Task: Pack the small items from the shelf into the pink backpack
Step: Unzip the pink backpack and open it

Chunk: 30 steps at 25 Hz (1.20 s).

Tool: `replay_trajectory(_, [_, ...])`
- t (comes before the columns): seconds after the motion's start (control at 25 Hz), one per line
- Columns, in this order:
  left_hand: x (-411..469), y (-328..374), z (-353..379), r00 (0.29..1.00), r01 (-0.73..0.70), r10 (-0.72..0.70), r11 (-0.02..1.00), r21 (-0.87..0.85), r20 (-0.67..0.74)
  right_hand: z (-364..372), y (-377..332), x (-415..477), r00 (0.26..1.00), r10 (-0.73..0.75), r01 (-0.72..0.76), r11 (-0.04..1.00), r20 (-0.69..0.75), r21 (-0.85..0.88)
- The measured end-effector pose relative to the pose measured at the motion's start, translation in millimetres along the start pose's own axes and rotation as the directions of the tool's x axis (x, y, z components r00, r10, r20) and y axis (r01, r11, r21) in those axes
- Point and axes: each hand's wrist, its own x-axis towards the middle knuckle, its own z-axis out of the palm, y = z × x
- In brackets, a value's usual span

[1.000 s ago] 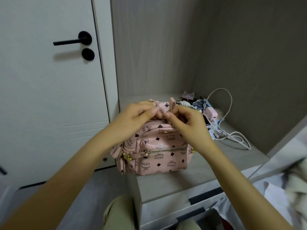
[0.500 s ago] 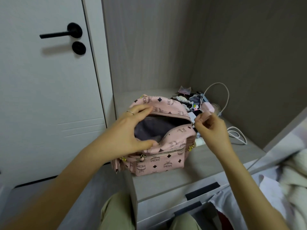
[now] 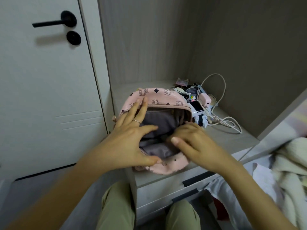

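Nearest the front edge of the shelf, the pink backpack stands with its main opening spread wide, exposing the grey lining. Both hands work at this opening.

The left hand is spread wide across the left side of the mouth: its thumb presses the near rim, and its fingers reach over to the far rim, holding the two rims apart. A thin ring sits on one finger.

The right hand is at the right side of the opening, palm down, fingers loosely curled and pushed onto the lining. It grasps no separate item; whether it pinches the fabric cannot be told.

Beyond the backpack, toward the back right corner of the shelf, the small items lie in a heap, touching the backpack's right rear side. The heap includes a pink charger block and a hairbrush. A white cable loops up from the heap and trails toward the shelf's right edge.
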Motion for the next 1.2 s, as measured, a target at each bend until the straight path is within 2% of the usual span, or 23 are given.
replay_trajectory(0.04, [-2, 1, 2, 1.000, 0.006, -0.006, 1.000, 0.020, -0.008, 5, -2, -7, 0.998, 0.001, 0.001, 0.999, 0.056, -0.041])
replay_trajectory(0.2, [-3, 7, 9, 0.995, 0.022, -0.012, 0.996, 0.089, -0.103, 17, -4, -41, 0.999, -0.043, 0.042, 0.995, -0.015, -0.087])
replay_trajectory(0.28, [-2, 10, 14, 0.982, 0.042, -0.007, 0.983, 0.180, -0.191, 22, -5, -52, 0.996, -0.085, 0.084, 0.992, -0.008, -0.097])
replay_trajectory(0.36, [-1, 13, 17, 0.967, 0.141, -0.065, 0.942, 0.304, -0.247, 25, -8, -54, 0.995, -0.088, 0.091, 0.991, 0.035, -0.097])
replay_trajectory(0.48, [1, 18, 22, 0.961, 0.250, -0.175, 0.881, 0.401, -0.213, 24, -13, -54, 0.993, -0.084, 0.092, 0.991, 0.088, -0.094])
replay_trajectory(0.56, [-7, 22, 25, 0.966, 0.233, -0.165, 0.888, 0.396, -0.198, 28, -20, -60, 0.997, -0.080, 0.075, 0.982, -0.021, -0.175])
replay_trajectory(0.64, [-20, 26, 24, 0.954, 0.215, -0.114, 0.906, 0.365, -0.278, 34, -24, -68, 0.963, 0.014, -0.080, 0.968, -0.269, -0.238])
replay_trajectory(0.68, [-25, 27, 24, 0.936, 0.221, -0.100, 0.913, 0.343, -0.338, 35, -24, -70, 0.923, 0.108, -0.190, 0.962, -0.370, -0.194])
replay_trajectory(0.72, [-30, 29, 24, 0.917, 0.231, -0.092, 0.915, 0.330, -0.387, 34, -23, -71, 0.894, 0.222, -0.275, 0.957, -0.390, -0.087])
replay_trajectory(0.76, [-32, 32, 26, 0.908, 0.240, -0.091, 0.913, 0.331, -0.408, 33, -20, -72, 0.893, 0.319, -0.315, 0.947, -0.317, 0.065])
replay_trajectory(0.8, [-35, 36, 27, 0.906, 0.243, -0.091, 0.911, 0.332, -0.413, 31, -18, -72, 0.914, 0.363, -0.323, 0.922, -0.183, 0.213])
replay_trajectory(0.88, [-40, 42, 31, 0.900, 0.239, -0.089, 0.920, 0.312, -0.426, 29, -12, -73, 0.947, 0.322, -0.306, 0.893, 0.004, 0.330])
replay_trajectory(0.96, [-44, 42, 32, 0.881, 0.228, -0.075, 0.932, 0.281, -0.467, 28, -9, -68, 0.958, 0.286, -0.281, 0.898, 0.036, 0.339])
replay_trajectory(1.04, [-46, 37, 32, 0.859, 0.191, -0.052, 0.955, 0.226, -0.509, 29, -19, -56, 0.948, 0.319, -0.278, 0.838, -0.010, 0.469])
replay_trajectory(1.12, [-40, 34, 30, 0.862, 0.152, -0.031, 0.968, 0.199, -0.506, 34, -25, -40, 0.901, 0.407, -0.245, 0.762, -0.149, 0.599])
replay_trajectory(1.2, [-30, 33, 29, 0.885, 0.150, -0.031, 0.964, 0.220, -0.465, 39, -23, -28, 0.870, 0.454, -0.256, 0.750, -0.193, 0.610])
